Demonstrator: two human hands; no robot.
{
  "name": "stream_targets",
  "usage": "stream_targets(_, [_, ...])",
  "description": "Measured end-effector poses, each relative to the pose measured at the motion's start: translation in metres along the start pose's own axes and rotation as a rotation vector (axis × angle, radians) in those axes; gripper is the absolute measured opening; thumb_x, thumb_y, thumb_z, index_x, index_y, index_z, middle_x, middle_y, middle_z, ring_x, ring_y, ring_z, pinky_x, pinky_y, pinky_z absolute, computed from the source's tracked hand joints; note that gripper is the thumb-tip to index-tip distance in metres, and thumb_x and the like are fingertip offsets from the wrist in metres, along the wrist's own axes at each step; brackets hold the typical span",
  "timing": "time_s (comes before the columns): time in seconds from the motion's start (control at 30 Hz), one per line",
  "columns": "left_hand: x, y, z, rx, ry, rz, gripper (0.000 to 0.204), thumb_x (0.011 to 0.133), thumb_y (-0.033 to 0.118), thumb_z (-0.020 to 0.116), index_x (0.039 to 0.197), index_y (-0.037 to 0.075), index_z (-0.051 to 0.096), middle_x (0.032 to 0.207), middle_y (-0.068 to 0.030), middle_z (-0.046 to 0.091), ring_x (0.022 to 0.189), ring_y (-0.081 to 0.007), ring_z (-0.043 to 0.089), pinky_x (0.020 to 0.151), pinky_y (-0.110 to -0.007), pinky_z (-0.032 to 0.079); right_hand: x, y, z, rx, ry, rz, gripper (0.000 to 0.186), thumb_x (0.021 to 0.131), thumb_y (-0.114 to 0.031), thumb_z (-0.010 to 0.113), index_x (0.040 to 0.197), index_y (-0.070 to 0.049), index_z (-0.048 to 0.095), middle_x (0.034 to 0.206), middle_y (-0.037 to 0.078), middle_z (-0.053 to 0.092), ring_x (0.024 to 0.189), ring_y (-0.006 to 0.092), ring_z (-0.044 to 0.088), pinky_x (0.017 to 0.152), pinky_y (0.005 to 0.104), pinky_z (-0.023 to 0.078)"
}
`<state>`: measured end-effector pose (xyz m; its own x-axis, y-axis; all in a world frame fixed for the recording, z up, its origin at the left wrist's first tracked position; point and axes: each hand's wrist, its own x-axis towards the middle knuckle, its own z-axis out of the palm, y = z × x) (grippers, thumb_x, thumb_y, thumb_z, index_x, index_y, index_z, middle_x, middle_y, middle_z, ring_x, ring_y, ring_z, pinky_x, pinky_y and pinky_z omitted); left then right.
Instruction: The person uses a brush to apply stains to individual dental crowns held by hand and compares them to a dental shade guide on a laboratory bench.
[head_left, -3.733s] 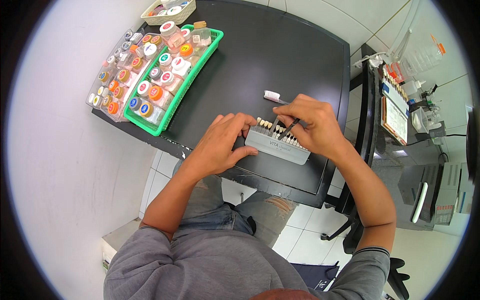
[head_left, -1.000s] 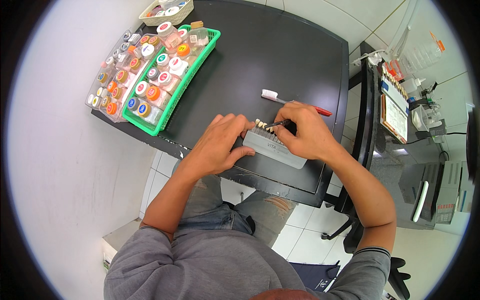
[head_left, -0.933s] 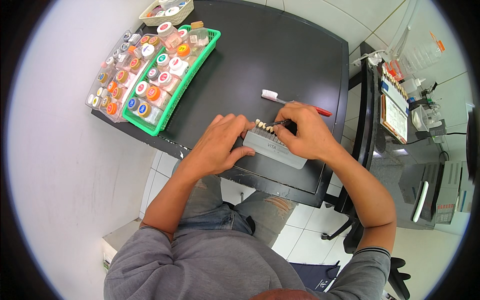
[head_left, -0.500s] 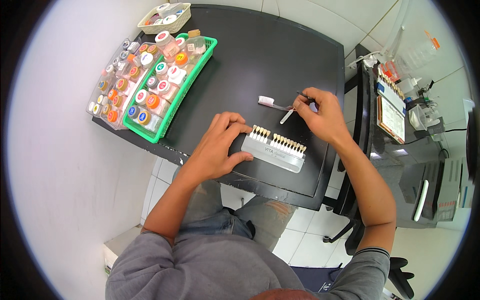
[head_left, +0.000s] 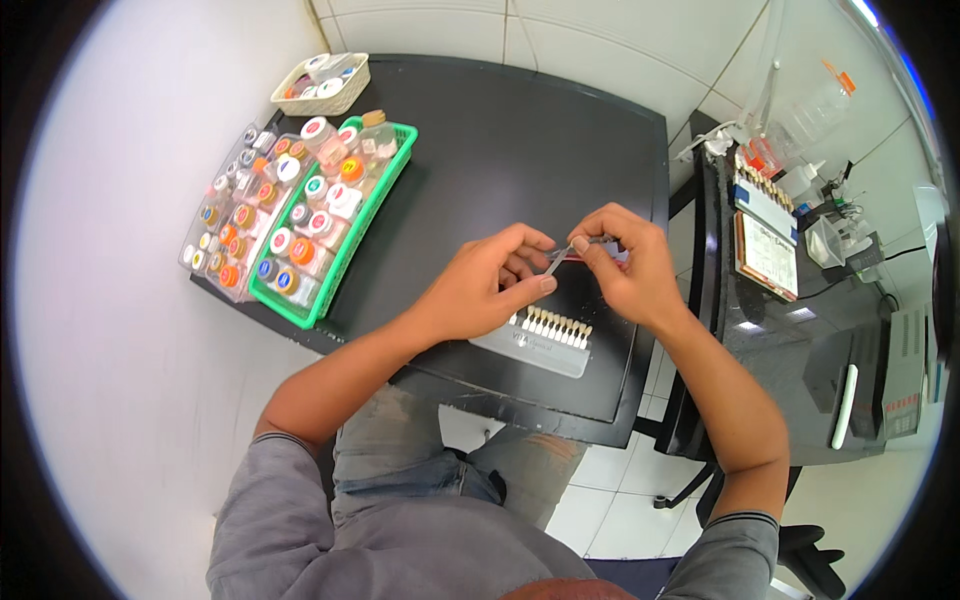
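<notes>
My left hand and my right hand are raised over the right part of the black desk, both closed on a thin, pale shade tab from either end. A dark slim tool seems to be in my right fingers, partly hidden. The red-handled toothbrush lies beyond, mostly hidden by my hands. Below them sits a grey holder with several tooth-coloured tabs on white sticks, its left end covered by my left hand.
Bottles with coloured lids crowd a clear tray and a green basket on the left. A cream basket stands at the back. A side counter carries a notebook, another shade guide, bottles and cables.
My right hand lifted a tab out of the holder. My left hand has left the holder, risen up and rightwards, and now grips that tab too. The view has shifted.
</notes>
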<state>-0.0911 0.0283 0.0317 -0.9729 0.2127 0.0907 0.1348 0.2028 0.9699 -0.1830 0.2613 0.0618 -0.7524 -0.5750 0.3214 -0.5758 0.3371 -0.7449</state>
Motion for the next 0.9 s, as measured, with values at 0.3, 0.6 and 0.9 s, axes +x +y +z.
stream_targets(0.3, [0.049, -0.011, -0.007, -0.551, -0.246, -0.228, 0.022, 0.117, 0.017, 0.061, 0.132, 0.002, 0.069, 0.115, -0.0093, 0.077, 0.096, -0.0106, 0.072, 0.081, -0.024, 0.055, 0.004, 0.003, -0.010, 0.109, 0.026, -0.006, 0.017, 0.098, 0.006, 0.069, 0.110, 0.001, 0.080, 0.113, 0.013, 0.071, 0.102, 0.0243, 0.074, 0.084, 0.0393, 0.064])
stream_targets(0.6, [0.032, -0.014, 0.000, -0.514, -0.083, -0.360, 0.025, 0.114, 0.006, 0.064, 0.136, -0.005, 0.067, 0.121, -0.0134, 0.073, 0.112, -0.0228, 0.081, 0.093, -0.030, 0.068, 0.004, 0.028, -0.019, 0.461, 0.419, 0.081, 0.060, 0.122, -0.041, 0.036, 0.119, 0.005, 0.074, 0.112, 0.011, 0.068, 0.097, 0.0152, 0.062, 0.085, 0.0296, 0.049])
stream_targets(0.9, [0.031, -0.012, -0.001, -0.530, 0.022, -0.274, 0.032, 0.112, 0.004, 0.068, 0.142, -0.004, 0.065, 0.116, -0.0100, 0.071, 0.107, -0.0242, 0.082, 0.087, -0.029, 0.068, -0.002, 0.012, -0.018, 0.467, 0.269, 0.171, 0.039, 0.121, -0.030, 0.055, 0.122, 0.005, 0.072, 0.096, 0.008, 0.073, 0.084, 0.0123, 0.071, 0.079, 0.0284, 0.059])
